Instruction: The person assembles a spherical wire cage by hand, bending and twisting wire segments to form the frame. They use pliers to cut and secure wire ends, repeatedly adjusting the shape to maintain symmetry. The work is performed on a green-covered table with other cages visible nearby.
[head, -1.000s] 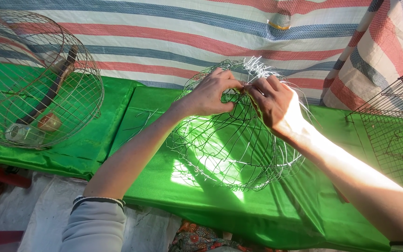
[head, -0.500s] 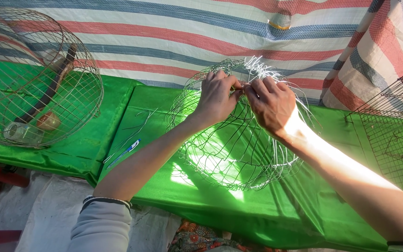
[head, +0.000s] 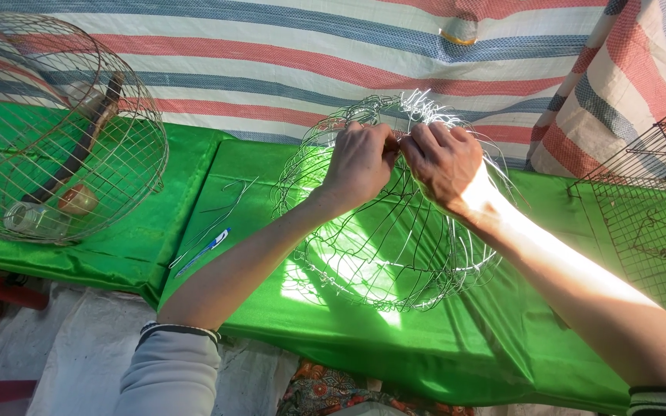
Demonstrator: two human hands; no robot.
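Sleeves, grey and pushed up, enter at 7 and 5 o'clock; your bare forearms run upward from them and converge at centre. Nearest you, the green cloth point(head: 456, 362) covers the table and hangs over its front edge. On it, at centre, stands the unfinished wire cage point(head: 391, 231), a rounded dome of thin silvery wire tipped toward you, with loose wire ends bristling at its top, at 12 o'clock. Your left hand point(head: 360, 162) and right hand point(head: 445, 162) meet at that upper rim, knuckles touching, the fingers of both curled shut and pinched on the cage's wires. At 9 o'clock of the cage, a few loose wire pieces point(head: 225, 204) and a blue pen-like tool point(head: 206, 250) lie on the cloth. Further out at 10 o'clock sits a finished round cage point(head: 55, 131), a dark perch and small cups inside. At 3 o'clock a flat wire mesh panel point(head: 649, 216) leans. Beyond everything hangs a striped tarpaulin point(head: 287, 54).
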